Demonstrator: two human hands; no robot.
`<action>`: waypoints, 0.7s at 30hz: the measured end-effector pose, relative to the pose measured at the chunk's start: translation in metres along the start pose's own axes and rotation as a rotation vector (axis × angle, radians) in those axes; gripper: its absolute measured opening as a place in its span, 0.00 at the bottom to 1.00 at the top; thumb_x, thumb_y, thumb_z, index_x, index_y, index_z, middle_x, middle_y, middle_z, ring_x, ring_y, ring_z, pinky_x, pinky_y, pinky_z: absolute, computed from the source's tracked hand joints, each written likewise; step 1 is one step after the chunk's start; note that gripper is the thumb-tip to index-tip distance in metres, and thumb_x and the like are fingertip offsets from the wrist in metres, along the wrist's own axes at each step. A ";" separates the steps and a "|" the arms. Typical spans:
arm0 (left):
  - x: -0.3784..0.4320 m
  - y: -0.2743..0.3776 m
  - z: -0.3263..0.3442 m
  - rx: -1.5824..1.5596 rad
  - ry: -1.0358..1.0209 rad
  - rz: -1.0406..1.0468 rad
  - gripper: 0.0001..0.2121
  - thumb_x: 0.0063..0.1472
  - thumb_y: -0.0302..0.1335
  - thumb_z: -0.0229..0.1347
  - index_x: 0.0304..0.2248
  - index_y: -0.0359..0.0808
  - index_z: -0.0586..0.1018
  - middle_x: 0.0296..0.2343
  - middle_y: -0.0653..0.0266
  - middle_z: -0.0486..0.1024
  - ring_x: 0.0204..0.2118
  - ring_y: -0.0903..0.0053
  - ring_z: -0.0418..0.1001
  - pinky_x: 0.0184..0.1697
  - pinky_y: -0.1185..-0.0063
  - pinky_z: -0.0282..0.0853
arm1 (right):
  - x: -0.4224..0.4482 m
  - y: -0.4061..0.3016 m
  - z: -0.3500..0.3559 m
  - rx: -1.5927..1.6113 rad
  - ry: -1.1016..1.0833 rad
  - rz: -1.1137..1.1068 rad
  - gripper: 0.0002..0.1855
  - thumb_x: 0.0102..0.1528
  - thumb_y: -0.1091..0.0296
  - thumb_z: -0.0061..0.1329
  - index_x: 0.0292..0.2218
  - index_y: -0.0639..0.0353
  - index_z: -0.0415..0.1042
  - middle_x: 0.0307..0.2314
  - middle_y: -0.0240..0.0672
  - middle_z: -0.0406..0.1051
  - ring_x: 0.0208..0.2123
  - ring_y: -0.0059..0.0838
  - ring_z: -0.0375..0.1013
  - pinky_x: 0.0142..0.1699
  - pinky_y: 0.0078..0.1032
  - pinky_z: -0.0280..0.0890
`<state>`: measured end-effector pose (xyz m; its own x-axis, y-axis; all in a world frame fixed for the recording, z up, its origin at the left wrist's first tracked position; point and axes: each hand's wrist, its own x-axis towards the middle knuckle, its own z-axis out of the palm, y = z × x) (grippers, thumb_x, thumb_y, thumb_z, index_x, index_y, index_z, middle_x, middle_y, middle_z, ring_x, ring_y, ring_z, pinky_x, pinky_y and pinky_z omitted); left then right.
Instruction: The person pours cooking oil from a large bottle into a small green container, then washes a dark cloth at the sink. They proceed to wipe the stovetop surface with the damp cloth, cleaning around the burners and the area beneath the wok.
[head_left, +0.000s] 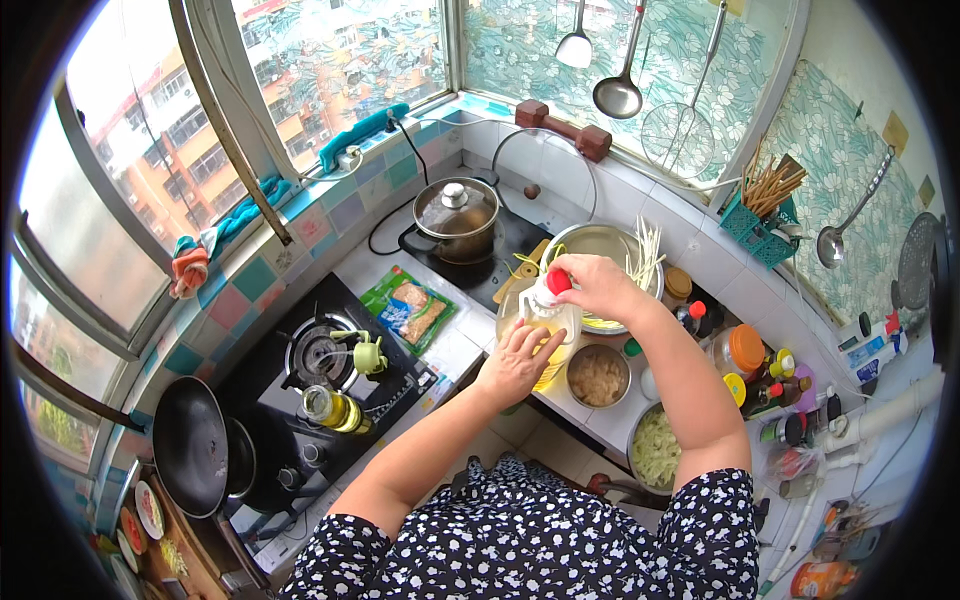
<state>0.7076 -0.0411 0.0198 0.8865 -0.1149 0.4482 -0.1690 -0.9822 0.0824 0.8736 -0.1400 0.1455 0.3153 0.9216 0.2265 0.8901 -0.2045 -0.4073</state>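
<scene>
A large clear plastic jug (510, 307) with yellow oil in its lower part stands upright in front of me. My left hand (517, 361) steadies its near side, fingers spread over the plastic. My right hand (600, 286) grips the red cap (558, 281) at the jug's neck; whether the cap is loose or seated I cannot tell. To the left, a glass oil bottle (341, 411) without its top holds yellow oil on the black gas stove (262, 375). A green pour-spout top (367, 355) lies beside the burner.
A lidded glass pot (456, 221) sits on a black cooktop at the back. Right of the jug are a metal basin (592, 240), a bowl of brownish food (598, 375), a pot of shredded greens (655, 446) and several condiment bottles. A wok (191, 446) leans at the far left.
</scene>
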 end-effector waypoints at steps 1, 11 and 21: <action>0.000 0.000 -0.001 -0.015 0.002 0.002 0.28 0.53 0.31 0.51 0.55 0.41 0.60 0.43 0.62 0.62 0.50 0.67 0.58 0.61 0.67 0.46 | 0.003 0.000 -0.002 0.021 -0.022 -0.028 0.20 0.41 0.66 0.57 0.38 0.59 0.69 0.31 0.42 0.71 0.35 0.44 0.70 0.41 0.32 0.65; -0.002 0.001 -0.015 -0.085 -0.029 -0.008 0.28 0.54 0.31 0.51 0.55 0.40 0.59 0.44 0.62 0.62 0.51 0.66 0.58 0.61 0.67 0.46 | 0.029 -0.037 -0.007 -0.419 -0.327 0.149 0.15 0.47 0.59 0.52 0.34 0.59 0.72 0.32 0.42 0.72 0.37 0.40 0.71 0.43 0.32 0.65; -0.001 0.001 -0.011 -0.107 -0.051 -0.025 0.28 0.53 0.27 0.49 0.55 0.41 0.60 0.45 0.61 0.62 0.51 0.64 0.57 0.61 0.67 0.45 | 0.025 -0.011 -0.020 -0.168 -0.334 -0.134 0.15 0.48 0.61 0.49 0.38 0.56 0.72 0.37 0.43 0.70 0.40 0.40 0.70 0.46 0.32 0.64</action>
<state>0.7014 -0.0401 0.0295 0.9113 -0.1004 0.3993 -0.1888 -0.9638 0.1885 0.8781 -0.1210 0.1735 0.0928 0.9947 -0.0440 0.9663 -0.1006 -0.2368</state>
